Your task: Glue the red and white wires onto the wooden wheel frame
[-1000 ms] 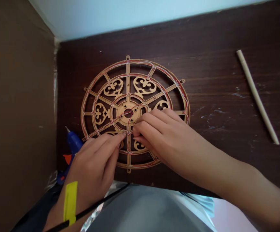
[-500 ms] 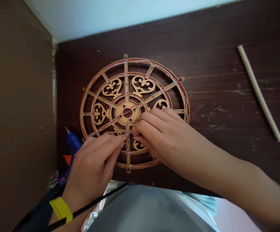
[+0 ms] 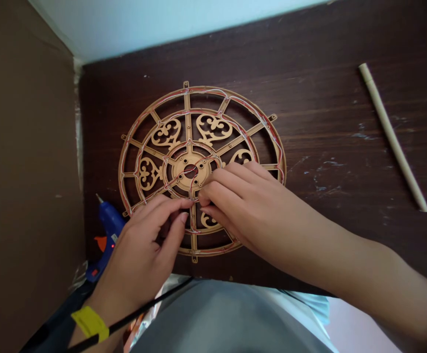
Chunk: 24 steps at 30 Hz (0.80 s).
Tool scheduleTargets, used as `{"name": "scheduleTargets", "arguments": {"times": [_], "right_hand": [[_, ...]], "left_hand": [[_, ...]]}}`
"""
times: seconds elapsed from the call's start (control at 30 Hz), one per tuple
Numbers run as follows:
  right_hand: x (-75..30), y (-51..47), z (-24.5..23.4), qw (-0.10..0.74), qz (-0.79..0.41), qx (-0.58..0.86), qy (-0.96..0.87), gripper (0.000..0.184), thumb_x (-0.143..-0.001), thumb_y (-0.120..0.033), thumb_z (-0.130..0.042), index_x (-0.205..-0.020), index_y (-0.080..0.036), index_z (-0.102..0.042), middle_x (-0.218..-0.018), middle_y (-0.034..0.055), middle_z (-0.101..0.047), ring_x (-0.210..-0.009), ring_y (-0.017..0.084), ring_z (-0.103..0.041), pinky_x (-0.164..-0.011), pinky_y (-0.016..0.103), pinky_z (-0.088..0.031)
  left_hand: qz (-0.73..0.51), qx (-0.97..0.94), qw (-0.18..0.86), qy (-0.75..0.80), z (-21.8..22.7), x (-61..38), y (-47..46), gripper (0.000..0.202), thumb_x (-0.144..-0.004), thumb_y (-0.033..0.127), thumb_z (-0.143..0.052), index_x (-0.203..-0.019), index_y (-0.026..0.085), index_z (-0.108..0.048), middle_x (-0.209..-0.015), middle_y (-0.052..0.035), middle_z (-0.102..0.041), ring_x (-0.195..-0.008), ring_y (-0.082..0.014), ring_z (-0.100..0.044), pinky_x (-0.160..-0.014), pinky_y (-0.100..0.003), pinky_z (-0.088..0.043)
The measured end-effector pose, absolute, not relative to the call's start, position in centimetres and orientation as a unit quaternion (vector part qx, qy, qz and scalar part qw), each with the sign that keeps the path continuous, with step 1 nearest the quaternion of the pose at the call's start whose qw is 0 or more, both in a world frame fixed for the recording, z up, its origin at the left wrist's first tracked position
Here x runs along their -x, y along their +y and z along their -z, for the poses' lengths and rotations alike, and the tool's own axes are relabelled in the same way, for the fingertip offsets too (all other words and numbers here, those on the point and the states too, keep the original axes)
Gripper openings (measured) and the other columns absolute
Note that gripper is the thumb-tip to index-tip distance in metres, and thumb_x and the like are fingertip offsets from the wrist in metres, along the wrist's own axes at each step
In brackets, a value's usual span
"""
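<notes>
A round, gold-coloured openwork frame (image 3: 186, 125) lies flat on the dark wooden table, with rings, spokes and scroll ornaments. Thin red and white wires (image 3: 280, 147) run along its rings and cross the hub. My left hand (image 3: 150, 230) is at the lower spoke, its index fingertip touching the wiring just below the hub; the thumb stands apart from that finger. Close by on the right, my right hand (image 3: 235, 196) has its fingers curled in a pinch at the same wiring. Its fingertips partly hide the wire there. Both hands cover lower parts of the frame.
A blue glue gun (image 3: 109, 220) with an orange trigger and a lit red light lies left of the frame. Far right rests a pale glue stick-like rod (image 3: 393, 137). A brown panel (image 3: 25, 147) borders the left side. A black cord with yellow tape (image 3: 90, 323) crosses my left wrist.
My left thumb has moved down and away from the index finger, widening the gap. The right hand keeps its pinch. The whole view has shifted slightly.
</notes>
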State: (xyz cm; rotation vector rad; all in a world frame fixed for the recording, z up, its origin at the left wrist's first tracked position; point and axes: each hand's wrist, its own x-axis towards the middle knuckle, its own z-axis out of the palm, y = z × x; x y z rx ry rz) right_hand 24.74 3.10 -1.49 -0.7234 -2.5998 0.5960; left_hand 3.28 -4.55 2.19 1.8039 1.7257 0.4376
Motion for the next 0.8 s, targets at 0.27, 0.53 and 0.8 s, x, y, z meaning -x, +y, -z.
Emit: {"name": "scheduleTargets", "arguments": {"times": [0.27,0.53,0.8], "right_hand": [[-24.70,3.22,1.29,0.191,-0.215,0.259,-0.922,0.019,-0.114,-0.015,-0.052,-0.104,-0.015,-0.068,-0.102,0.0098,-0.071,-0.089,0.026,-0.055,-0.082,0.039,-0.036],[-24.77,3.19,1.17,0.199,-0.214,0.256,-0.921,0.018,-0.114,-0.014,-0.052,-0.104,-0.015,-0.067,-0.101,0.0092,-0.070,-0.090,0.027,-0.054,-0.082,0.039,-0.036],[-24.83,3.07,1.22,0.191,-0.235,0.257,-0.918,0.016,-0.112,-0.012,-0.054,-0.101,-0.016,-0.064,-0.103,0.0087,-0.067,-0.091,0.027,-0.053,-0.083,0.040,-0.038]], "left_hand": [[-0.150,-0.669,0.301,0.662,-2.30,-3.61,-4.40,0.019,-0.107,0.022,-0.057,-0.116,0.026,-0.074,-0.095,0.0017,-0.072,-0.084,-0.0155,-0.066,-0.078,-0.031,-0.052],[-0.150,-0.671,0.301,0.661,-1.97,-3.59,-4.72,0.022,-0.108,0.020,-0.056,-0.122,0.026,-0.071,-0.095,0.0016,-0.067,-0.086,-0.0160,-0.064,-0.082,-0.033,-0.051],[-0.146,-0.672,0.300,0.662,-1.93,-3.65,-4.70,0.021,-0.107,0.018,-0.056,-0.120,0.025,-0.071,-0.091,0.0024,-0.062,-0.084,-0.0160,-0.062,-0.081,-0.033,-0.049]]}}
